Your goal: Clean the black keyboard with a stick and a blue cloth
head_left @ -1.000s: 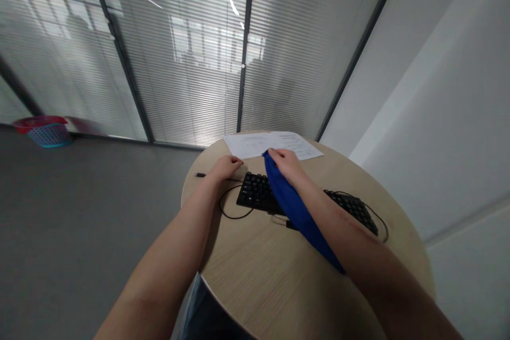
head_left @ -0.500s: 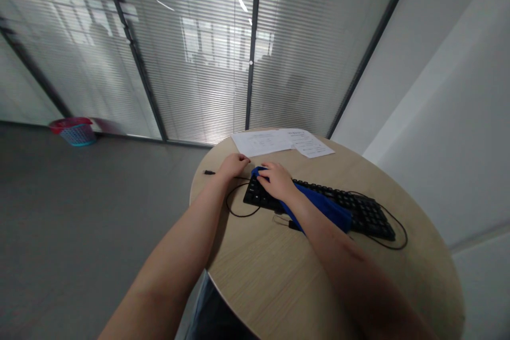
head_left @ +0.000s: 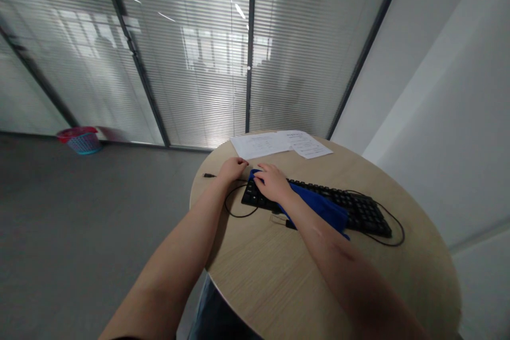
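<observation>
A black keyboard lies at a slant across the round table. Over its left and middle keys stretches a blue cloth. My right hand presses the cloth's far end onto the left end of the keyboard, fingers bent around the fabric. Just left of the keyboard's far corner is my left hand, its fingers drawn together; whatever they hold is too small to make out. A black cable loops beneath my left wrist, and its plug lies to the left of that hand.
Two printed sheets of paper lie at the table's far edge. A small black object with a thin wire loop sits below the keyboard. On the floor at left stands a red and blue basket. Glass panels with blinds rise behind.
The view has shifted slightly. Both hands stay nearly where they were, with the right hand still pressing the blue cloth on the keyboard's left end.
</observation>
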`<state>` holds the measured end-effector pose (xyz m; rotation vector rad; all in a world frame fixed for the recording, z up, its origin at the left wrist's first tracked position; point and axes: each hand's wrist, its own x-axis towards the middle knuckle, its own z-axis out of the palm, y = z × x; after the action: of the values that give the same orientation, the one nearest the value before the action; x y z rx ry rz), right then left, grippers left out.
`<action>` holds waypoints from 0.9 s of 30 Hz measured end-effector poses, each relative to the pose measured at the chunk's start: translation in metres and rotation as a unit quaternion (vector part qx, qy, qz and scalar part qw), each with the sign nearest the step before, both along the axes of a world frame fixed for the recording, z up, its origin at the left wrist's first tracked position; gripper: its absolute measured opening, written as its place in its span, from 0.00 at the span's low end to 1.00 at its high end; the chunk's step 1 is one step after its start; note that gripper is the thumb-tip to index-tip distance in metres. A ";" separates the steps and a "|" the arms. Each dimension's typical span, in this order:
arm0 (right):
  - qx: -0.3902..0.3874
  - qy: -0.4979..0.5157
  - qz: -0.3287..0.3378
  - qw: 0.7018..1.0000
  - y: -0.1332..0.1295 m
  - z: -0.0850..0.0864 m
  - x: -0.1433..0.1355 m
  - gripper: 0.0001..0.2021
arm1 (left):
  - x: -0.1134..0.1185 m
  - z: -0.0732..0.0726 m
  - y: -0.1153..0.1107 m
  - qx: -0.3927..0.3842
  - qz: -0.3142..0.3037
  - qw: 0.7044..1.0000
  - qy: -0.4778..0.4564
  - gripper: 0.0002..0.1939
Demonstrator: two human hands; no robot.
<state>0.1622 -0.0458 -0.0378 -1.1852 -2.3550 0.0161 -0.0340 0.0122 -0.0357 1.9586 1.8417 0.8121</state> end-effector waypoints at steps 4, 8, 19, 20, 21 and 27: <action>-0.004 -0.017 0.009 1.000 -0.001 0.000 0.001 0.13 | 0.000 -0.002 0.002 -0.001 0.001 1.000 0.005 0.17; -0.009 -0.002 0.009 1.000 -0.002 0.002 0.001 0.13 | 0.000 -0.003 0.002 -0.003 0.004 1.000 0.012 0.18; -0.025 -0.002 0.025 0.999 0.003 0.000 0.002 0.15 | 0.001 0.001 -0.002 -0.004 0.003 1.000 0.001 0.18; -0.026 0.003 0.031 0.999 0.005 -0.001 0.003 0.15 | 0.001 0.001 -0.002 -0.003 0.004 1.000 0.001 0.18; -0.024 0.009 0.032 0.999 0.006 -0.002 0.003 0.15 | 0.001 0.001 -0.001 -0.003 0.003 1.000 0.002 0.18; -0.022 0.009 0.004 1.000 0.008 -0.005 0.002 0.16 | 0.001 0.002 -0.002 -0.005 0.007 1.000 0.009 0.18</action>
<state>0.1640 -0.0379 -0.0430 -1.1915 -2.3551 0.0803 -0.0325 0.0105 -0.0334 1.9541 1.8689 0.7896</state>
